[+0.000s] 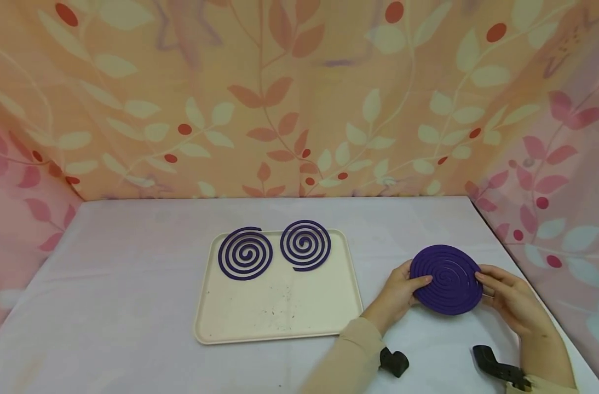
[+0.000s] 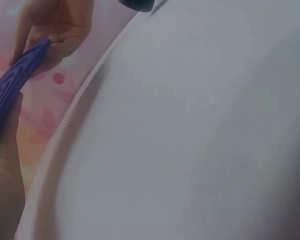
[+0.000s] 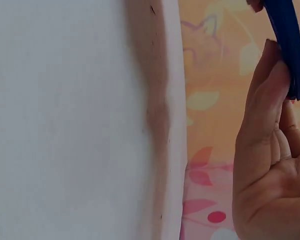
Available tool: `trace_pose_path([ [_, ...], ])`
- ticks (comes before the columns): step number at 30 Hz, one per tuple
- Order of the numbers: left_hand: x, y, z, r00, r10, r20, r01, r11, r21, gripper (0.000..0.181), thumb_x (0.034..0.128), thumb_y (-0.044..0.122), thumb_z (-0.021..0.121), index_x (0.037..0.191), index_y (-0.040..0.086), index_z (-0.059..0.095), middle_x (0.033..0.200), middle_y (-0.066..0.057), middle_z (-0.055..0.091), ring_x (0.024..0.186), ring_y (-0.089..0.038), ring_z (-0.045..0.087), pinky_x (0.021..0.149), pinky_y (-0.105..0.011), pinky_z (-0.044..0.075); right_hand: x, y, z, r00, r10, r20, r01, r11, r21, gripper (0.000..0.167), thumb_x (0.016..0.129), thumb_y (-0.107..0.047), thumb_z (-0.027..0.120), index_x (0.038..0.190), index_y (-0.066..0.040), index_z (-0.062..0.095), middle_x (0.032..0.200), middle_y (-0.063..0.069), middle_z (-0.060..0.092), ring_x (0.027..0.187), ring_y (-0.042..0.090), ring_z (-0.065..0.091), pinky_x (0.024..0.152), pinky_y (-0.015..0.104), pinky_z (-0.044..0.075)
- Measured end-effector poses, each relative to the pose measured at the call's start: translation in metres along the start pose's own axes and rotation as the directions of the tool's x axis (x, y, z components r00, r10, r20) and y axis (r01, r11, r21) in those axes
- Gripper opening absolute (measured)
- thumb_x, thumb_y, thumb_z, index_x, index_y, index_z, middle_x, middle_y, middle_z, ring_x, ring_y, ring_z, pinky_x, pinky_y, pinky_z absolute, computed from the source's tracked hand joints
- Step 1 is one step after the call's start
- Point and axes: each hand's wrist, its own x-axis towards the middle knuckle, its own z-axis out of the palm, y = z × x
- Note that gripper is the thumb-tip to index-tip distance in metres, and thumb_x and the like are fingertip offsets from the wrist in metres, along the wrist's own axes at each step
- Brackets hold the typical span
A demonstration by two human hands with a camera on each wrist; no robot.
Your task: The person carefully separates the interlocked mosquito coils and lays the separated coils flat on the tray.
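Both hands hold a purple mosquito coil disc [image 1: 445, 282] above the right side of the table, its spiral rings lying close together. My left hand [image 1: 397, 290] grips its left edge, thumb on the top face. At the opposite edge, the right hand [image 1: 511, 301] pinches the disc between thumb and fingers. In the left wrist view the disc [image 2: 12, 87] appears nearly edge-on; the right wrist view shows its rim [image 3: 289, 50] at the right thumb. Whether it is one pair or a thicker stack, I cannot tell.
A cream tray [image 1: 309, 320] lies left of the hands, with dark crumbs on it. Two single purple coils, a left one [image 1: 245, 267] and a right one [image 1: 305, 269], lie at its far edge, slightly overhanging. White cloth [image 1: 132, 284] covers the table; patterned curtains [image 1: 299, 109] surround it.
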Motion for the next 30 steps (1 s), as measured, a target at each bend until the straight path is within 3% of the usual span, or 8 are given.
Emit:
trace_pose_path([
  [3, -0.006, 0.013, -0.009, 1.000, 0.007, -0.028, -0.005, 0.997, 0.072, 0.035, 0.0905, -0.004, 0.056, 0.125, -0.001, 0.055, 0.110, -0.016, 0.065, 0.099, -0.031, 0.063, 0.082, -0.043, 0.054, 0.007, 0.002, 0.005, 0.999, 0.028, 0.040, -0.024, 0.995, -0.101, 0.042, 0.097, 0.013, 0.028, 0.110, -0.005, 0.064, 0.100, 0.004, 0.068, 0.086, 0.014, 0.066, 0.069, 0.028, 0.056],
  [7, -0.013, 0.023, -0.021, 0.999, 0.009, -0.033, -0.004, 0.990, 0.144, 0.034, 0.0904, -0.004, 0.056, 0.125, -0.003, 0.055, 0.110, -0.018, 0.065, 0.097, -0.032, 0.064, 0.079, -0.039, 0.055, 0.015, 0.002, 0.011, 0.991, 0.097, 0.090, -0.071, 0.963, -0.258, 0.037, 0.096, 0.013, 0.033, 0.109, -0.008, 0.061, 0.096, 0.003, 0.069, 0.084, 0.015, 0.067, 0.069, 0.029, 0.057],
  [11, -0.018, 0.027, -0.030, 0.999, 0.005, -0.035, 0.002, 0.984, 0.180, 0.034, 0.0903, -0.004, 0.056, 0.124, -0.003, 0.055, 0.107, -0.019, 0.066, 0.094, -0.032, 0.065, 0.076, -0.038, 0.056, 0.022, 0.003, 0.015, 0.978, 0.147, 0.145, -0.092, 0.938, -0.334, 0.032, 0.094, 0.014, 0.038, 0.108, -0.006, 0.059, 0.095, 0.004, 0.068, 0.083, 0.016, 0.067, 0.070, 0.031, 0.057],
  [23, -0.026, 0.047, -0.059, 0.997, -0.017, -0.069, 0.025, 0.993, 0.118, 0.037, 0.0909, -0.003, 0.054, 0.127, -0.004, 0.052, 0.114, -0.020, 0.063, 0.097, -0.028, 0.064, 0.082, -0.042, 0.053, 0.048, 0.022, 0.042, 0.984, 0.147, 0.102, -0.104, 0.932, -0.346, 0.028, 0.094, 0.011, 0.045, 0.104, -0.009, 0.062, 0.090, 0.002, 0.069, 0.076, 0.014, 0.067, 0.065, 0.028, 0.057],
  [30, -0.050, 0.057, -0.079, 0.999, 0.034, -0.030, -0.032, 0.999, 0.042, 0.043, 0.0910, -0.002, 0.055, 0.132, -0.007, 0.045, 0.119, -0.020, 0.060, 0.101, -0.024, 0.062, 0.086, -0.038, 0.052, 0.062, 0.034, 0.073, 0.990, 0.104, 0.099, -0.077, 0.966, -0.246, 0.023, 0.095, 0.010, 0.044, 0.105, -0.005, 0.058, 0.091, 0.003, 0.068, 0.077, 0.015, 0.066, 0.067, 0.027, 0.057],
])
